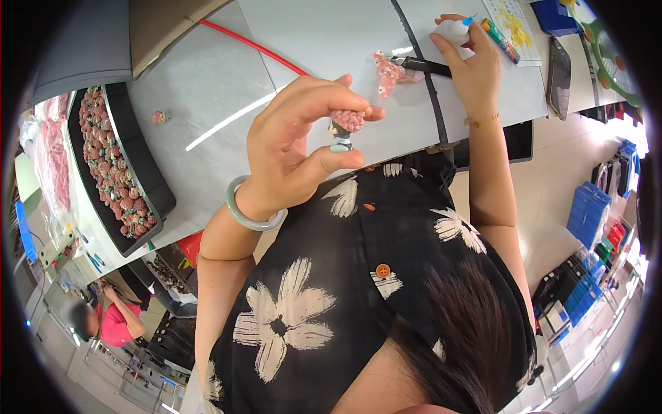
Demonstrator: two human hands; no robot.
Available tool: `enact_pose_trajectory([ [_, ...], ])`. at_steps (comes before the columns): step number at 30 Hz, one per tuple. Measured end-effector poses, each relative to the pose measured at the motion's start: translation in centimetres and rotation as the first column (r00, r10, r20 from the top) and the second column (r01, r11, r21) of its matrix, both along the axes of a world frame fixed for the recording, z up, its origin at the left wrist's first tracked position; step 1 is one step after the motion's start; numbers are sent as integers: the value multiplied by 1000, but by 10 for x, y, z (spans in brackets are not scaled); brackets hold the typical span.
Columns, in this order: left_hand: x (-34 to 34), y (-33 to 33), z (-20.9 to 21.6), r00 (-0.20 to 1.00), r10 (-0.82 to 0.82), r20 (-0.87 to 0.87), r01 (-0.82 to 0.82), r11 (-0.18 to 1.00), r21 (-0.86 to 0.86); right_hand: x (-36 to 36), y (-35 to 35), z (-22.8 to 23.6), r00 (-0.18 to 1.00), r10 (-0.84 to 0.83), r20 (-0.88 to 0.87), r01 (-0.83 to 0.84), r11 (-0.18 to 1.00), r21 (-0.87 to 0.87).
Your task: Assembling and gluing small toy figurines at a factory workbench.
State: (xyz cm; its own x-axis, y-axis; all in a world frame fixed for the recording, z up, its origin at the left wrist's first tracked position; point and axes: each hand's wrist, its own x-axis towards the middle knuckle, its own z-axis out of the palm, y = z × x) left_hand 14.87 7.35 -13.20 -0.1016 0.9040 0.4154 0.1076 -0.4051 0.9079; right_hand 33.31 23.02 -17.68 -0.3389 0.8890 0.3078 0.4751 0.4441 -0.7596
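My left hand (293, 131) is raised over the near edge of the table, pinching a small figurine (347, 123) between thumb and fingers. The figurine has curly pink hair and a dark and pale body. At the far right, my right hand (477, 69) is closed around a small white squeeze bottle (452, 30) with a blue tip. Close to that hand lies a green and yellow tube (500, 41). Between the hands are a black-handled tool (422, 65) and a pink patterned piece (388, 74), which the tool overlaps.
A black tray (160, 190) full of pink-haired pieces stands at the left. One loose small figurine (161, 117) lies on the grey tabletop (200, 90). A green fan (610, 62), a phone-like dark slab (559, 76) and a blue bin (554, 18) sit far right. A person in pink (118, 323) is lower left.
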Motion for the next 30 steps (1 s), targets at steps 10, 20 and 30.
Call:
enact_pose_trajectory([
  [10, -12, -3, -7, 714, -191, 674, 376, 916, -138, -6, 4, -6, 991, -41, 127, 45, 998, -34],
  [20, -16, 1, -10, 419, -214, 883, 529, 847, -46, -6, 4, -11, 978, -60, 199, 67, 997, -28],
  [30, -17, 0, -16, 437, -221, 872, 483, 875, -20, -10, 1, -5, 989, -30, 148, 33, 999, -18],
])
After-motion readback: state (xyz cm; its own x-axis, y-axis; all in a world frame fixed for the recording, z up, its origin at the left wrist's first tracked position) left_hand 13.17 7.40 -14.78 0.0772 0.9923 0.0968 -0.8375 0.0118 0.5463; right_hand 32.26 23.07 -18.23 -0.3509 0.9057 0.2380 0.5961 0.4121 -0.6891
